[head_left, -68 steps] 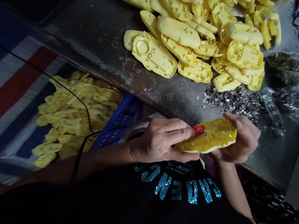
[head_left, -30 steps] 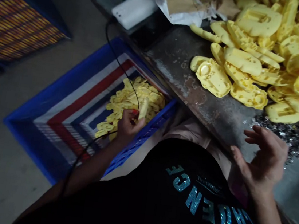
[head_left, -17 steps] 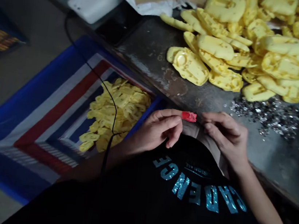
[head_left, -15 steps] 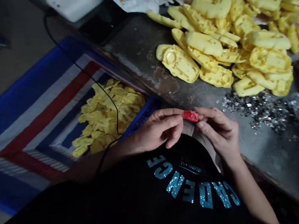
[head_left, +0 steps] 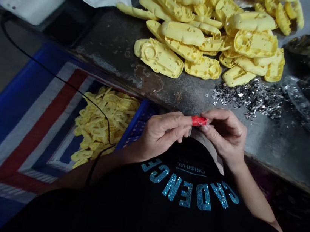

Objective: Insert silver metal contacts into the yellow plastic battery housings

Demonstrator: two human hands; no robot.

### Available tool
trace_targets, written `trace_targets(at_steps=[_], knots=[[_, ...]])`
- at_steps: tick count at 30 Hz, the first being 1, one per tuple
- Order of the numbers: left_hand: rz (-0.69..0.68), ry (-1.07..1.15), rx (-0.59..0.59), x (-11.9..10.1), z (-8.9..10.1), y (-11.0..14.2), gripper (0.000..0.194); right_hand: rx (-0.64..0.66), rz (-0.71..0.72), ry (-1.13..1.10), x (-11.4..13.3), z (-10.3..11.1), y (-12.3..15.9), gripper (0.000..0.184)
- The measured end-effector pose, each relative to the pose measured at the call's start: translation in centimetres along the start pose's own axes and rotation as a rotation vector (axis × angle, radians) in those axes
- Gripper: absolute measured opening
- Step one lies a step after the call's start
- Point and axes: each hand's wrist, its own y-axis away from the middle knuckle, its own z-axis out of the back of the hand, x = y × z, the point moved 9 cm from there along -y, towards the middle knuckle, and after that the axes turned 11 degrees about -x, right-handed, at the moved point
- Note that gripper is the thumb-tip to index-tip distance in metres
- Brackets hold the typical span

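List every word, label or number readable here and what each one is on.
"CADENCE": teal sequin letters on the black T-shirt, upside down in this view.
"ORIGINAL": small print above those letters on the same shirt.
Nothing else is readable.

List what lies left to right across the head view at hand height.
Striped cloth, yellow plastic pieces, blue crate wall, left hand, red piece, right hand, grey tabletop

Plastic shells [head_left: 160, 57] on a bench [head_left: 116, 38], metal-looking scraps [head_left: 248, 99] beside
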Motion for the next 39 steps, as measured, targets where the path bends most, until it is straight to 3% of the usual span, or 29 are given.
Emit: trace_targets(at_steps=[3,8,14,17,21,27,33,36,39], knots=[[-0.029,-0.061,0.012,-0.2,-0.2,-0.1,0.028,-0.001,0.072,0.058,0.5,0.3,0.1,0.023],[0.136,-0.11,0.001,0.8,-0.2,0.3,0.023,-0.037,0.274,0.232,2.2,0.7,0.1,0.025],[0.366,0.044,0.0,1.7,-0.7,0.4,0.022,-0.063,0.253,0.22,2.2,1.0,-0.4,0.017],[0.476,0.089,0.012,2.1,-0.9,0.6,0.027,-0.033,0.15,0.166,1.4,1.0,-0.8,0.011],[0.523,0.135,0.001,2.7,-0.7,1.1,0.028,0.067,-0.092,0.041,-0.7,0.4,-1.0,0.003],[0.744,0.426,-0.06,4.8,-0.9,2.4,0.024,0.01,-0.359,-0.161,-3.9,-0.4,-1.1,0.014],[0.771,0.45,-0.064,5.0,-0.4,2.3,0.027,0.059,-0.554,-0.376,-5.4,-2.6,-1.0,0.018],[0.762,0.407,-0.083,5.2,0.1,2.3,0.029,0.037,-0.463,-0.258,-4.6,-2.1,-1.4,0.019],[0.791,0.417,-0.132,5.3,0.3,2.3,0.029,0.032,-0.084,0.111,-1.9,-0.9,-1.5,0.006]])
